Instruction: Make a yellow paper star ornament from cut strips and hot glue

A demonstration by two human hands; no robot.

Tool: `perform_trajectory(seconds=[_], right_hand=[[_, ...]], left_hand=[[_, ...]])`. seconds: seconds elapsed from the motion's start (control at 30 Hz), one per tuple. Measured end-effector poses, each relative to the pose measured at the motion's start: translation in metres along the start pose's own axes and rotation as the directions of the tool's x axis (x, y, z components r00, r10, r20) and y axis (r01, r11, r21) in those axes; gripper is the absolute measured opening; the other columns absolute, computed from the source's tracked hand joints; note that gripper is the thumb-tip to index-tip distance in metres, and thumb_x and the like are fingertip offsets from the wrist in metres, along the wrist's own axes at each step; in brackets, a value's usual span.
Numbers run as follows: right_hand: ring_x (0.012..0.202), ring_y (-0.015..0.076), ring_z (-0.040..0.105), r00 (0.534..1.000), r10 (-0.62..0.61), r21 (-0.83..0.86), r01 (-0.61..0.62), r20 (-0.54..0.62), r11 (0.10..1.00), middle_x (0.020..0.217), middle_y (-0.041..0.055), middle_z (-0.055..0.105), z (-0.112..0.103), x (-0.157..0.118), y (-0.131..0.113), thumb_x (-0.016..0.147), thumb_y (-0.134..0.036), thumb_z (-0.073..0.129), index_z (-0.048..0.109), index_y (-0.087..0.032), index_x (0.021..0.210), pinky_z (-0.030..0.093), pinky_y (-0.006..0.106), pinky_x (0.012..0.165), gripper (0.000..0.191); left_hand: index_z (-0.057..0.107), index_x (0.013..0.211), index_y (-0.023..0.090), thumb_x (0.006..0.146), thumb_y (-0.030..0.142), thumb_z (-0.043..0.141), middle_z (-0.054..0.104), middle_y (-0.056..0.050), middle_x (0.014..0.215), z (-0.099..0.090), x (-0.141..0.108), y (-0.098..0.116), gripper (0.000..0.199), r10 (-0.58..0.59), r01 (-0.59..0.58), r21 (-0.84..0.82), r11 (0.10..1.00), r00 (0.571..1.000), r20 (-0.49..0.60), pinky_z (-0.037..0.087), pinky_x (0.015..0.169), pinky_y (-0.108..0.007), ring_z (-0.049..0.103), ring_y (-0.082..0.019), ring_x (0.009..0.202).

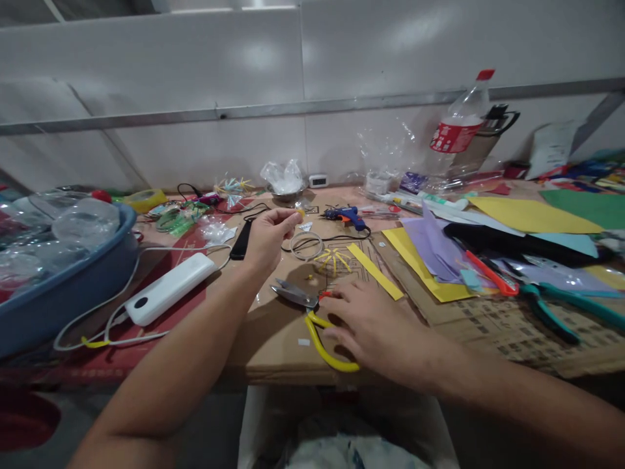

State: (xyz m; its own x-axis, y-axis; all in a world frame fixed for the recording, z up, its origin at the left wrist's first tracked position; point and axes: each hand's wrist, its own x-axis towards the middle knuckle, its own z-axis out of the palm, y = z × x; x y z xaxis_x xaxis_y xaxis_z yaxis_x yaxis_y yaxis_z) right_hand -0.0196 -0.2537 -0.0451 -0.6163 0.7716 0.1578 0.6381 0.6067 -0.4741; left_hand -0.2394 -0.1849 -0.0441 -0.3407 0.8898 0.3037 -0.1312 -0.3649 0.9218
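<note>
My left hand (273,236) is raised over the cardboard, thumb and fingertips pinching a small yellow paper piece (300,213). Lower down, my right hand (364,322) curls over the yellow handles of a pair of scissors (327,355), whose blades point left; part of the handles is hidden under the fingers. Between the hands lie thin yellow strips (334,260) fanned out like rays and a clear ring (306,255). A longer yellow paper strip (375,271) rests just beyond my right hand. One tiny yellow bit sits near the blades.
A blue glue gun (349,216) with its cord lies behind the ring. At left are a white power bank (170,288) with a cable and a blue basin (114,257) of plastic bottles. Coloured paper sheets (424,254), green-handled pliers (541,306) and a large bottle (456,133) are at right.
</note>
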Motion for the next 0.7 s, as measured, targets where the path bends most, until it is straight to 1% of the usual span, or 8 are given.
perform_trajectory(seconds=[0.07,0.1,0.2,0.3,0.4,0.5,0.6,0.7], right_hand=[[0.098,0.0231,0.064,0.987,-0.151,0.028,0.15,0.059,0.988,0.104,0.0039,0.072,-0.014,0.009,0.011,0.092,-0.041,0.058,0.072,-0.028,0.089,0.049,0.037,0.091,0.019],[0.097,0.0229,0.064,0.986,-0.163,0.02,0.163,0.016,0.986,0.105,0.0051,0.073,-0.022,0.016,0.019,0.095,-0.04,0.053,0.072,-0.026,0.093,0.049,0.037,0.089,0.024],[0.093,0.0232,0.063,0.988,-0.051,-0.065,0.041,-0.145,0.997,0.102,0.0088,0.073,-0.043,0.036,0.047,0.095,-0.033,0.052,0.071,-0.02,0.098,0.046,0.035,0.083,0.024],[0.087,0.0217,0.063,0.989,0.07,-0.158,-0.091,-0.132,0.983,0.096,0.0098,0.072,-0.051,0.046,0.071,0.096,-0.031,0.049,0.07,-0.017,0.094,0.043,0.032,0.076,0.025],[0.08,0.0206,0.061,0.985,0.166,-0.227,-0.172,-0.046,0.959,0.091,0.0104,0.07,-0.042,0.045,0.087,0.095,-0.034,0.052,0.068,-0.016,0.094,0.04,0.03,0.071,0.024],[0.087,0.0236,0.061,0.977,0.213,-0.274,-0.209,-0.015,0.939,0.099,0.0142,0.068,-0.026,0.041,0.099,0.09,-0.034,0.061,0.065,-0.014,0.1,0.04,0.031,0.074,0.023],[0.088,0.0229,0.061,0.97,0.243,-0.192,-0.237,0.006,0.952,0.099,0.0126,0.068,-0.015,0.043,0.109,0.086,-0.029,0.065,0.064,-0.014,0.107,0.04,0.03,0.073,0.026],[0.073,0.0187,0.06,0.956,0.292,-0.104,-0.289,0.023,0.952,0.082,0.0061,0.067,-0.015,0.048,0.118,0.083,-0.024,0.065,0.062,-0.014,0.112,0.04,0.028,0.065,0.031]], left_hand=[[0.071,0.076,0.013,0.066,0.022,0.08,0.065,-0.003,0.068,0.002,-0.002,-0.001,0.016,-0.028,0.028,-0.017,0.999,0.999,0.017,0.03,0.048,-0.021,0.044,-0.005,0.051],[0.07,0.075,0.013,0.066,0.022,0.08,0.064,-0.002,0.066,0.003,-0.003,-0.002,0.016,-0.038,0.039,-0.034,0.999,0.999,0.024,0.031,0.049,-0.021,0.045,-0.005,0.052],[0.065,0.071,0.013,0.063,0.021,0.081,0.063,-0.002,0.066,0.005,-0.005,-0.003,0.019,-0.077,0.081,-0.094,0.992,0.996,0.038,0.037,0.053,-0.021,0.05,-0.007,0.054],[0.062,0.073,0.013,0.061,0.021,0.081,0.068,-0.005,0.074,0.005,-0.005,-0.006,0.024,-0.126,0.13,-0.104,0.986,0.991,0.047,0.04,0.055,-0.021,0.053,-0.007,0.056],[0.062,0.078,0.013,0.06,0.02,0.082,0.068,-0.005,0.074,0.002,-0.002,-0.008,0.028,-0.166,0.168,-0.099,0.981,0.986,0.033,0.041,0.055,-0.02,0.054,-0.007,0.056],[0.062,0.081,0.013,0.06,0.017,0.082,0.066,-0.003,0.071,-0.003,0.003,-0.009,0.029,-0.172,0.172,-0.109,0.979,0.985,0.007,0.04,0.054,-0.021,0.053,-0.007,0.055],[0.063,0.081,0.013,0.064,0.014,0.079,0.066,-0.004,0.072,-0.009,0.009,-0.008,0.023,-0.145,0.142,-0.125,0.982,0.989,-0.021,0.037,0.054,-0.022,0.05,-0.006,0.055],[0.062,0.082,0.013,0.07,0.011,0.073,0.068,-0.004,0.074,-0.015,0.013,-0.007,0.016,-0.126,0.118,-0.152,0.981,0.991,-0.048,0.036,0.054,-0.023,0.048,-0.006,0.054]])
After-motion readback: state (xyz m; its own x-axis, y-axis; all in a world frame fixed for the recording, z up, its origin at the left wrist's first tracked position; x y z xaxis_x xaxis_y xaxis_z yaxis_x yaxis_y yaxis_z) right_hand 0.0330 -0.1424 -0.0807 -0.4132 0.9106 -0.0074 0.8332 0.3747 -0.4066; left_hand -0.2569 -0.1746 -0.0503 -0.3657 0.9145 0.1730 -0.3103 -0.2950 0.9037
